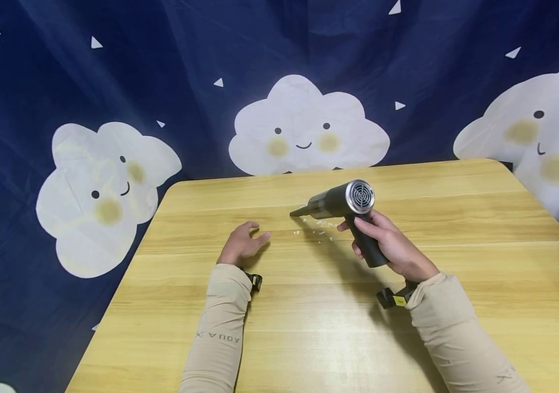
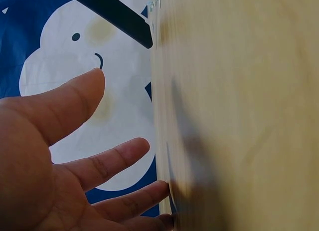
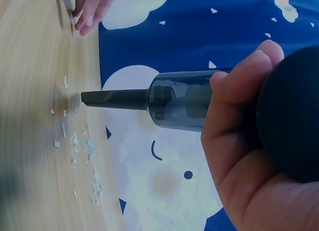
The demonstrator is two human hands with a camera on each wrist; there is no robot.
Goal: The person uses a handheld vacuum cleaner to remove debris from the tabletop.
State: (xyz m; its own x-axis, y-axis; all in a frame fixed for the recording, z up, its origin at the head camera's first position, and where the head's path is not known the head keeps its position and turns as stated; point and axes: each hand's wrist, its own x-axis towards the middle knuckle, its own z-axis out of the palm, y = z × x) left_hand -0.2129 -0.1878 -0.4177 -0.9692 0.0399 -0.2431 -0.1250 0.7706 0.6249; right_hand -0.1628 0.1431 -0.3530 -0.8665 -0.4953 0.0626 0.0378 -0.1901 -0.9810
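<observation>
My right hand [image 1: 389,243] grips the handle of a black handheld vacuum cleaner [image 1: 330,203], which has a silver vented end and a clear dust chamber. Its flat crevice nozzle [image 3: 117,99] points left and down, with the tip close to the tabletop; whether it touches I cannot tell. Small pale paper scraps [image 3: 89,146] lie scattered on the wood around and below the nozzle. To the left of them, my left hand [image 1: 244,244] holds nothing. Its fingers are spread and relaxed, and the lower fingertips [image 2: 162,188] are at the table surface in the left wrist view.
The light wooden table [image 1: 304,338] extends under both arms. Behind its far edge hangs a dark blue curtain [image 1: 196,49] printed with white smiling clouds and small triangles. A black wrist camera [image 1: 391,297] is strapped under the right wrist, another [image 1: 256,282] at the left.
</observation>
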